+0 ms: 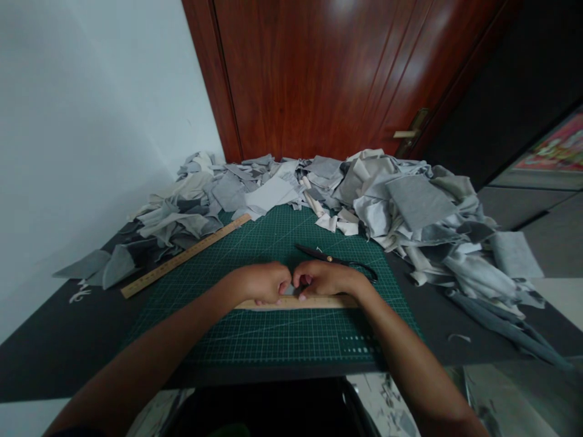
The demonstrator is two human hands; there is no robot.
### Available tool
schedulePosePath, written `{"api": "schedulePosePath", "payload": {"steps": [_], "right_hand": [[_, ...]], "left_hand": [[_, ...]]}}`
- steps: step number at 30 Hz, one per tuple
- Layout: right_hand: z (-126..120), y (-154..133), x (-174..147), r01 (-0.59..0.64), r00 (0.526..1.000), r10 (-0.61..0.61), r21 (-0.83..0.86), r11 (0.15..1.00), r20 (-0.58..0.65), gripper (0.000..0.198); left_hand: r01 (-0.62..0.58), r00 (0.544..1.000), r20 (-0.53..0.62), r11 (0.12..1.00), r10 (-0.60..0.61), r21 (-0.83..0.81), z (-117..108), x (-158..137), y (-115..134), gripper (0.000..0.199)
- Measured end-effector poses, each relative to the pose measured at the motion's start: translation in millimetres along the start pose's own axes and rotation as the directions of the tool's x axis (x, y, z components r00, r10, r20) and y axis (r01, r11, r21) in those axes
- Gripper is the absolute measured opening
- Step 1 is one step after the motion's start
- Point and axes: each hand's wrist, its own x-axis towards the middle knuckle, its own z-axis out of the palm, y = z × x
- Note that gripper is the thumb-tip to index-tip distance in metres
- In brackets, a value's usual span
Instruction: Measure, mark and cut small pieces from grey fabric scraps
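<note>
My left hand (269, 282) is closed, its fingers curled down at the wooden ruler (325, 301) lying across the green cutting mat. Close beside it, my right hand (321, 279) is also closed, thumb and index bent into a pinch over the same ruler. Between the two hands a small grey fabric piece (290, 291) shows just behind the ruler, and a pale edge of it peeks out along the ruler's front. The fingers cover most of this piece. Black scissors (330, 259) lie just beyond my right hand, handles toward the right.
The cutting mat (218, 340) rests on a black table (54, 346). A second wooden ruler (186, 255) lies slanted at left. Heaps of grey and white fabric scraps (423, 206) line the back and right. Behind stand a wooden door (310, 79) and a white wall (100, 103).
</note>
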Motion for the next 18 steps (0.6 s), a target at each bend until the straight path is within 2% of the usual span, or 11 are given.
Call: {"api": "schedulePosePath", "payload": {"steps": [4, 7, 12, 18], "right_hand": [[4.9, 1.5, 1.5, -0.024, 0.999, 0.024, 0.008, 1.0, -0.028, 0.027], [6.6, 0.6, 0.8, -0.01, 1.0, 0.01, 0.054, 0.998, 0.001, 0.022], [-4.4, -0.5, -5.3, -0.015, 0.999, 0.01, 0.131, 0.991, 0.039, 0.019], [-15.4, 11.1, -9.6, -0.001, 0.997, -0.022, 0.275, 0.961, 0.08, 0.029]], "left_hand": [[-0.058, 0.998, -0.01, 0.989, 0.06, 0.135, -7.0, 1.6, 4.6, 0.015], [-0.118, 0.993, -0.001, 0.974, 0.12, 0.195, -9.6, -1.7, 7.5, 0.011], [-0.103, 0.985, -0.106, 0.95, 0.14, 0.296, -4.4, -11.1, 10.9, 0.014], [-0.111, 0.982, -0.124, 0.962, 0.146, 0.249, -1.2, -12.8, 0.4, 0.015]]}}
